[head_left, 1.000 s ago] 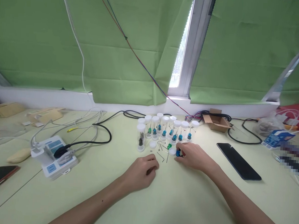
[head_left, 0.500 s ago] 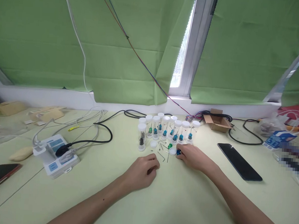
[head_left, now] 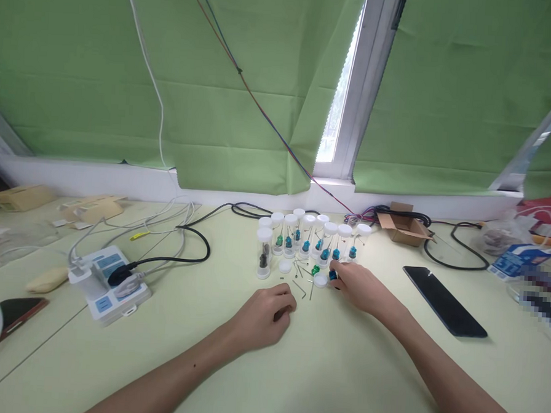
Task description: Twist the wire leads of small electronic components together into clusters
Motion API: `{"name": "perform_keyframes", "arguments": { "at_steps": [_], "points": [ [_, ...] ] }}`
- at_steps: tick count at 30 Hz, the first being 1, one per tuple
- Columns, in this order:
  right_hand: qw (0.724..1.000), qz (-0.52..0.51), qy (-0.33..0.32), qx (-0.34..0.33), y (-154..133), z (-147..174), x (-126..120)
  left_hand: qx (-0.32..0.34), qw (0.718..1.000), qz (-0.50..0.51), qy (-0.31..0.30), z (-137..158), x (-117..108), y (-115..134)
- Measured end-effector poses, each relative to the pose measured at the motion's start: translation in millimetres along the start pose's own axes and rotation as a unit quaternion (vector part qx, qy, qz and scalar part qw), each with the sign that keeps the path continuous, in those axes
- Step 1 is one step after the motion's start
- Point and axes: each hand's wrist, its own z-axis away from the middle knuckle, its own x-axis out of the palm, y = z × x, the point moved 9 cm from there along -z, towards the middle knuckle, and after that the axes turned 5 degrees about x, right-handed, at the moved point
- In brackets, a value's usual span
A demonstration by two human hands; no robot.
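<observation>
My right hand (head_left: 357,286) pinches a small dark blue part (head_left: 333,276) at the table, its fingers partly hiding it. Curled in a loose fist, my left hand (head_left: 263,314) rests on the table with nothing showing in it. Between and beyond the hands lie a green part (head_left: 316,270), a white cap (head_left: 320,280), another white cap (head_left: 285,266), an L-shaped hex key (head_left: 299,288) and several thin metal pins. Several clear tubes with white lids stand behind, most with blue parts inside; the front-left tube (head_left: 264,253) holds dark parts.
A black phone (head_left: 443,301) lies right of my right arm. An open cardboard box (head_left: 404,227) sits at the back right. On the left are a white power strip (head_left: 114,290) with plugs and cables, and another phone (head_left: 6,322). A black cable (head_left: 189,261) crosses the table.
The whole view has shifted slightly to the right across the frame. My right hand has stayed on the blue part, which shows a little more; my left hand keeps its pose.
</observation>
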Motion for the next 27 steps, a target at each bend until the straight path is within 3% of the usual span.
{"name": "perform_keyframes", "arguments": {
  "at_steps": [5, 11, 18, 27],
  "points": [
    [0.995, -0.056, 0.068, -0.052, -19, 2, -7, 0.003, 1.0, 0.0, 0.002, 0, 0, 0],
    [0.982, -0.084, 0.111, -0.124, -50, 4, 8, 0.001, 1.0, -0.005, -0.001, 1, 1, -1],
    [0.986, -0.016, 0.124, -0.112, -58, -4, 19, 0.002, 1.0, -0.004, 0.001, 1, 2, -2],
    [0.986, -0.005, 0.128, -0.111, -61, -3, 19, 0.006, 1.0, -0.002, 0.008, 1, 0, 0]
  ]
}}
